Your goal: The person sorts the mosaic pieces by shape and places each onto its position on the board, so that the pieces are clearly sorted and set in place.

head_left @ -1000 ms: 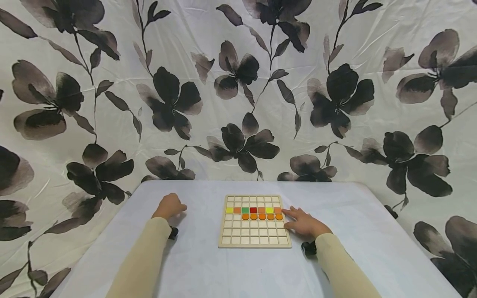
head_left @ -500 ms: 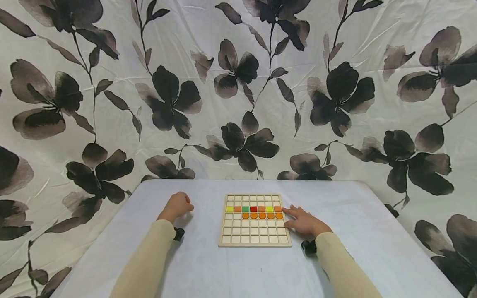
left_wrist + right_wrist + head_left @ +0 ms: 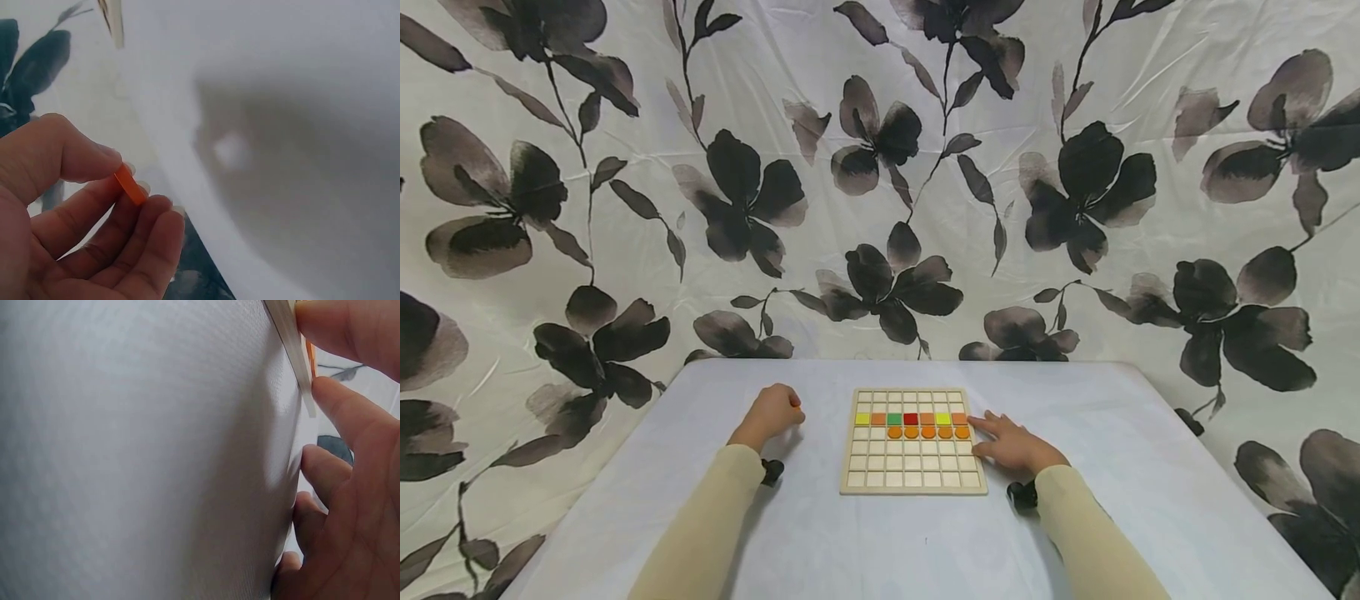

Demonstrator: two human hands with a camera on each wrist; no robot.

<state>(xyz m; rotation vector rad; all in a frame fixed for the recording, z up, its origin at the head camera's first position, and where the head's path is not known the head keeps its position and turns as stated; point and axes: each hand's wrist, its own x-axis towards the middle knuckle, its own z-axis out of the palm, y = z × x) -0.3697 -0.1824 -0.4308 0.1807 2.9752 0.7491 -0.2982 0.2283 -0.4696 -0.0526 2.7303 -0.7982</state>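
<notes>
My left hand [image 3: 767, 414] hovers over the white table to the left of the board, thumb and fingertips pinching a thin orange disc [image 3: 130, 185]. A pale wooden grid board [image 3: 880, 479] lies flat in the middle. One of its rows is coloured with yellow, orange, green and red squares [image 3: 911, 419]. Just in front of that row, several orange discs [image 3: 928, 432] fill the cells from the right; the two leftmost cells there are bare. Thumb and index tip of my right hand [image 3: 1017, 446] touch the board's right edge, its other fingers extended to the cloth.
White cloth covers the table [image 3: 880, 550], whose far edge meets a hanging floral curtain [image 3: 820, 200]. Both wrists carry a small black camera [image 3: 1021, 498] below cream sleeves [image 3: 1093, 533].
My left hand has moved right toward the board, and the orange disc now shows at its fingertips. The right hand and the board keep their places.
</notes>
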